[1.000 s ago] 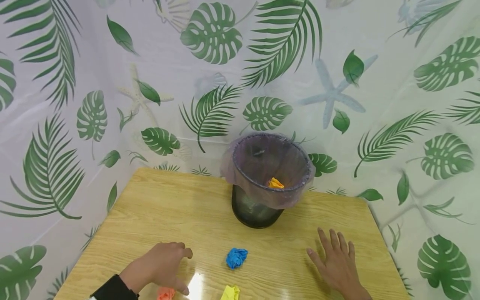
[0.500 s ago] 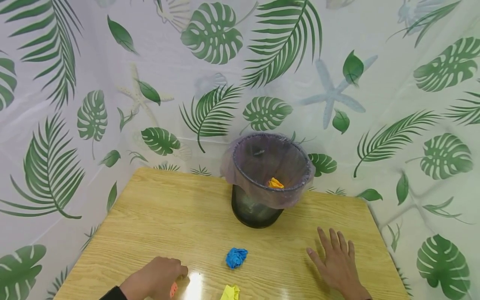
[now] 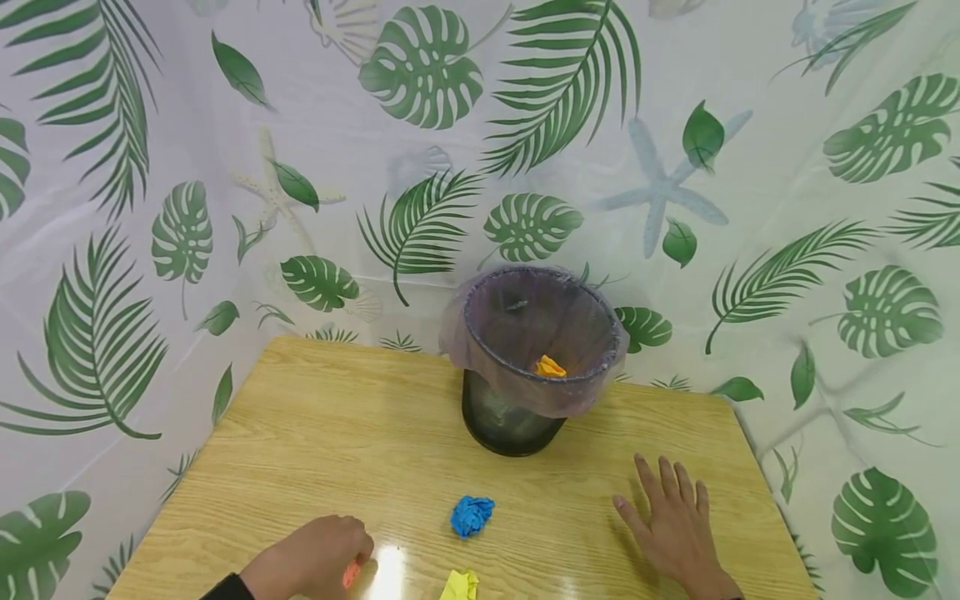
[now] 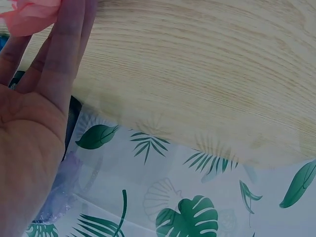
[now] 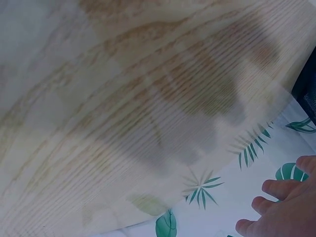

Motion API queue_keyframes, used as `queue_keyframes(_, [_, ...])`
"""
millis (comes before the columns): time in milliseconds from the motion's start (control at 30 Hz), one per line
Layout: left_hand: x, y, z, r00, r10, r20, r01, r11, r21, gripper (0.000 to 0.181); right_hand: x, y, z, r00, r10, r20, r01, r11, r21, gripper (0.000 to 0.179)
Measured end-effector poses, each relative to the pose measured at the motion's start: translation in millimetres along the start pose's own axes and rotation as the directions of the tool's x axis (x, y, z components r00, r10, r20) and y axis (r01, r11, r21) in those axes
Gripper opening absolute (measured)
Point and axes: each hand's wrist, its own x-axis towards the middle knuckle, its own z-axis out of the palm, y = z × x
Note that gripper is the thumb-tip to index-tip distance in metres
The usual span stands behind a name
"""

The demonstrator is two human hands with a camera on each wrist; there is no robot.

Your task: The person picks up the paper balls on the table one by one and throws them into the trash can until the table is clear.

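Observation:
At the lower left of the head view, my left hand (image 3: 317, 552) pinches a crumpled pink-orange paper ball (image 3: 351, 572). The left wrist view shows the fingers bent to the same pink paper ball (image 4: 30, 18); the thumb is out of sight there. My right hand (image 3: 673, 527) hovers low over the table's right side, palm down, fingers spread, holding nothing. Between the hands lies a crumpled blue paper ball (image 3: 472, 517). Nearer the bottom edge is a yellow paper ball (image 3: 460, 585), partly cut off by the frame.
A dark mesh wastebasket (image 3: 506, 417) lined with a purple plastic bag (image 3: 570, 398) stands at the table's back. An orange paper ball (image 3: 551, 367) lies inside it. The wooden table (image 3: 360, 417) meets leaf-patterned sheets (image 3: 450, 308) behind and at both sides.
My left hand has come down over the pink-orange paper ball and closed its fingers on it. The right hand, the bin and the other paper balls have stayed put.

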Motion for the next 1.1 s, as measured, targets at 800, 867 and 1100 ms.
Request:
queue_keyframes(800, [65.0,37.3,-93.6,0.951,0.153,-0.268,-0.105,0.978,0.182,0.034,-2.5,-1,-1,1.000,0.000,-0.014,0.000,1.000,-0.004,0.073])
queue_keyframes(867, [68.8,40.2,-101.4,0.929,0.182,-0.323,-0.121,0.972,0.199,0.036,-2.7,-1,-1,1.000,0.000,-0.013,0.000,1.000,-0.003,0.074])
queue_keyframes(1100, [83.0,50.4,-128.4,0.812,0.295,-0.504,-0.198,0.951,0.237,0.040,-3.0,0,-1,1.000,0.000,-0.008,0.000,1.000,-0.007,0.076])
